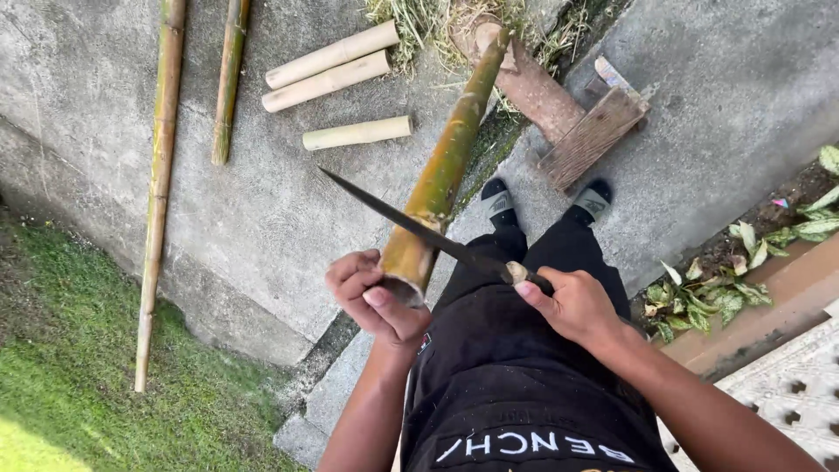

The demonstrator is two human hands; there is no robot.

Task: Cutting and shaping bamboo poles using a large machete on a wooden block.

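The bamboo pole [441, 170] slants from a log [524, 79] toward the person, left hand [374, 301] gripping its open, seemingly hollow end. The right hand [572, 301] clasps a long knife [411, 223] laid across it. Cut bamboo pieces [336, 79] lie well apart on the concrete [280, 201].

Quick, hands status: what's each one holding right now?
Left hand: closed around the near end of the bamboo pole.
Right hand: closed on the knife handle, blade across the pole.

bamboo pole [441, 170]: green-to-yellow mottling, brown streaks | knife blade [393, 214]: dark grey | cut bamboo sections [336, 65]: pale tan | trousers [524, 376]: black, white lettering | grass [79, 376]: bright green | concrete [280, 201]: grey, stained | wooden block [594, 135]: weathered brown
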